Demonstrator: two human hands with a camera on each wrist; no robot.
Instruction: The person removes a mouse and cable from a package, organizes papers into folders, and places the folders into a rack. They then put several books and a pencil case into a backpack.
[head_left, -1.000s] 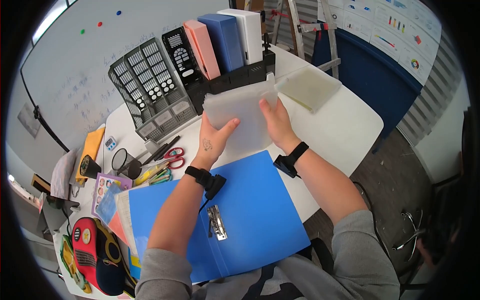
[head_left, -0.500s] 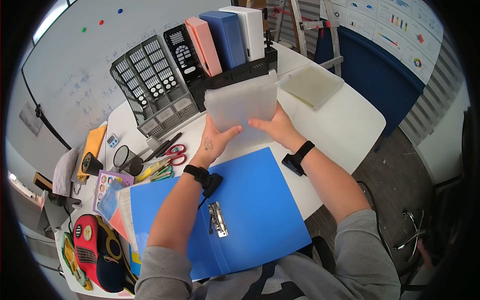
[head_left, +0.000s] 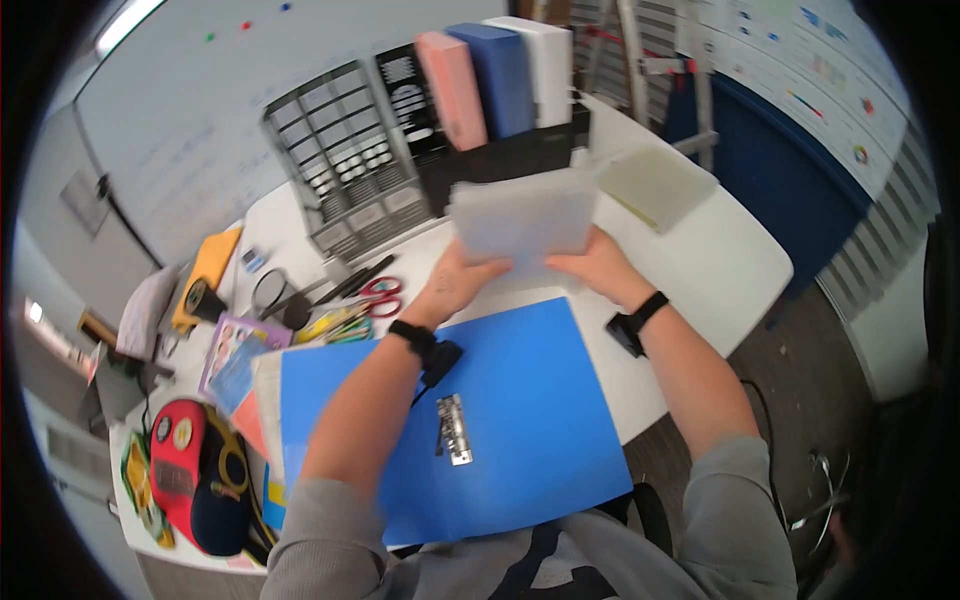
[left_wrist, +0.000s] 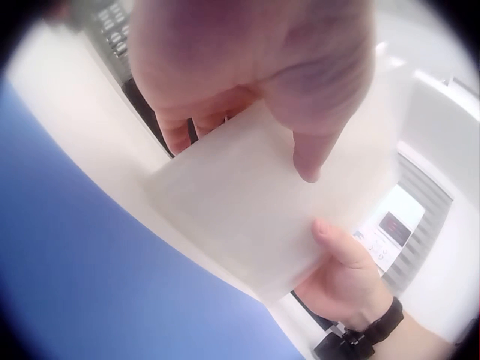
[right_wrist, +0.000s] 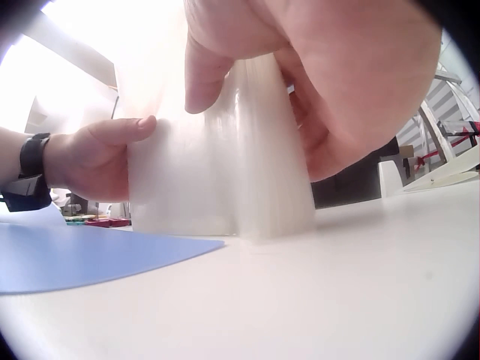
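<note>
Both hands hold a thick stack of translucent plastic sleeves point(head_left: 525, 215) upright, beyond the blue folder. My left hand point(head_left: 453, 285) grips its left side, thumb across the near face and fingers behind. On the right side my right hand point(head_left: 608, 268) grips it the same way, the two thumbs pointing at each other. In the right wrist view the lower edge of the sleeves point(right_wrist: 274, 172) is right at the white tabletop, by the folder's corner point(right_wrist: 202, 244). The blue folder point(head_left: 520, 400) lies open below, its metal clip point(head_left: 455, 430) showing between my forearms.
A black file rack point(head_left: 345, 160) with pink, blue point(head_left: 503, 85) and white box files stands behind the stack. Another pile of clear sleeves point(head_left: 660, 185) lies at right. Scissors point(head_left: 382, 295), pens, a mesh cup point(head_left: 285, 300) and a red pencil case point(head_left: 180, 470) are at left.
My right hand has slid from high on the stack's right edge to lower down, level with the left. The head view has shifted, so everything appears farther right.
</note>
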